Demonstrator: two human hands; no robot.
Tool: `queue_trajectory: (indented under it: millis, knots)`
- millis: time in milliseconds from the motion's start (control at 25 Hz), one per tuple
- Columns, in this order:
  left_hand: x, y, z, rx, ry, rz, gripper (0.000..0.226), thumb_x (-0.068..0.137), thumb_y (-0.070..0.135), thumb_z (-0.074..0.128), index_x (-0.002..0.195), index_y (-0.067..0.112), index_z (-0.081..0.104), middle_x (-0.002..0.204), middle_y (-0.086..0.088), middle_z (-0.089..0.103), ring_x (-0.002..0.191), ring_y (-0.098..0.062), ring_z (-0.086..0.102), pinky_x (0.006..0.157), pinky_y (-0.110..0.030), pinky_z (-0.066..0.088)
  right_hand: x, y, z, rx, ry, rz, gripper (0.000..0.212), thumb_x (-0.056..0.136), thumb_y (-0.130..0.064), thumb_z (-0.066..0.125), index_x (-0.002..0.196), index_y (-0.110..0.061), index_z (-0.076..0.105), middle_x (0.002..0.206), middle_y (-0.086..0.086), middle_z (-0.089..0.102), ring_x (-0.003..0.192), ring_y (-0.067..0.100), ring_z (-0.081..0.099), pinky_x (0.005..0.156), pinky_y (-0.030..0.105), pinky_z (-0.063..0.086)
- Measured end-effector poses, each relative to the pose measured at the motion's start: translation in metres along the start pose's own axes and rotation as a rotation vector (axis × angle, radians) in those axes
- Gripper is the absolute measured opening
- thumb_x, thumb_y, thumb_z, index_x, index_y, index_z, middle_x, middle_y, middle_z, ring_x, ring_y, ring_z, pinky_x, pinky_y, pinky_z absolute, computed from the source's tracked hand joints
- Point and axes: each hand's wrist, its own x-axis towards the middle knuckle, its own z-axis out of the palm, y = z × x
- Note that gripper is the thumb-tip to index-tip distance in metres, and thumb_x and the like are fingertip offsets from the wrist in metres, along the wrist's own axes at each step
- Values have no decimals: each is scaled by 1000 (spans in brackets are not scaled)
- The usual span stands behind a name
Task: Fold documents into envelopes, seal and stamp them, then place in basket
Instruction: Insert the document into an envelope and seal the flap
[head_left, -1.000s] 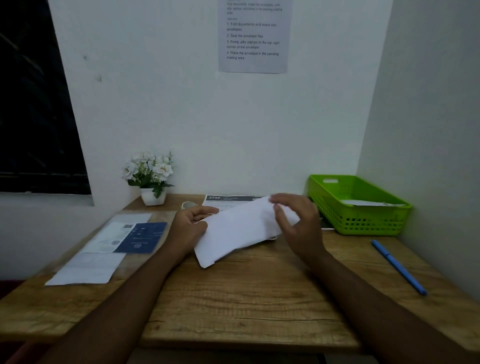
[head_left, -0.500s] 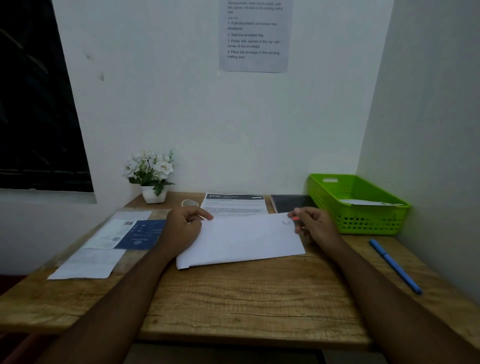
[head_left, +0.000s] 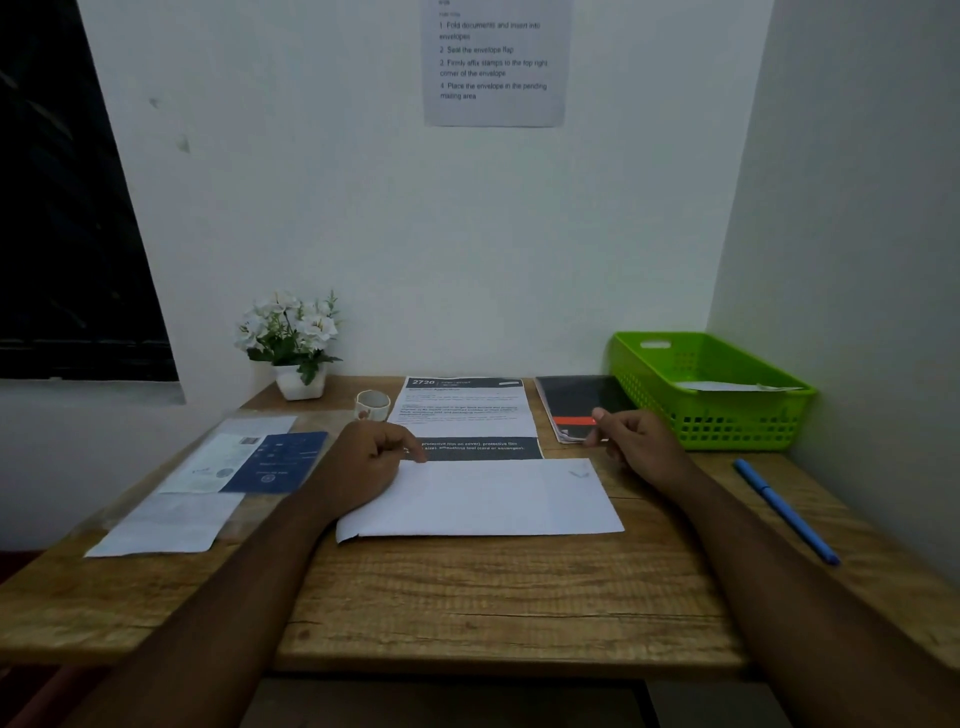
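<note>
A white envelope (head_left: 483, 499) lies flat on the wooden table (head_left: 467, 597), in the middle. My left hand (head_left: 369, 462) rests on its left end with curled fingers, pinching its far edge. My right hand (head_left: 639, 441) is off the envelope, just beyond its far right corner. Its thumb lies on the red strip of a dark booklet (head_left: 576, 400), and its fingers curl at the booklet's near edge. Whether it grips the booklet is unclear. A printed document (head_left: 462, 410) lies behind the envelope. The green basket (head_left: 717, 415) stands at the back right, holding one white envelope (head_left: 727, 386).
A blue pen (head_left: 784, 509) lies near the right wall. On the left lie a blue card (head_left: 275, 462) and white sheets (head_left: 166, 525). A small flower pot (head_left: 296, 353) and a little cup (head_left: 371, 405) stand at the back. An instruction sheet (head_left: 493, 62) hangs on the wall.
The envelope, held tilted between both hands a second ago, now lies flat on the table. My right hand let go of it and moved back to the dark booklet.
</note>
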Motion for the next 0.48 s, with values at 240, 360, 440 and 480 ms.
queue_trajectory:
  millis: [240,360,440,480]
  knots:
    - [0,-8,5,11,-112,68,49,64,0,35,76,33,69,84,24,69,83,-9,64,75,-15,51,0,-1,5,-214,-97,0,46,96,-40,51,64,-17,74,40,-5,49,37,2,42,52,26,32]
    - [2,-10,6,57,-117,94,44,69,-5,38,78,25,70,76,20,66,87,-7,61,74,-13,49,-2,-3,5,-242,-121,-15,44,94,-42,54,61,-18,73,40,-6,52,40,2,45,56,27,36]
    - [3,-13,6,95,-95,89,40,74,-11,44,78,19,70,79,18,63,89,-8,59,73,-12,47,-2,-4,6,-248,-133,-8,43,93,-42,56,61,-18,72,40,-9,54,40,1,45,56,27,36]
    - [3,-14,6,110,-82,82,39,75,-14,46,78,16,71,79,16,64,89,-8,59,72,-12,47,-2,-4,6,-252,-136,-4,42,93,-42,56,61,-18,72,40,-10,54,41,1,46,56,27,36]
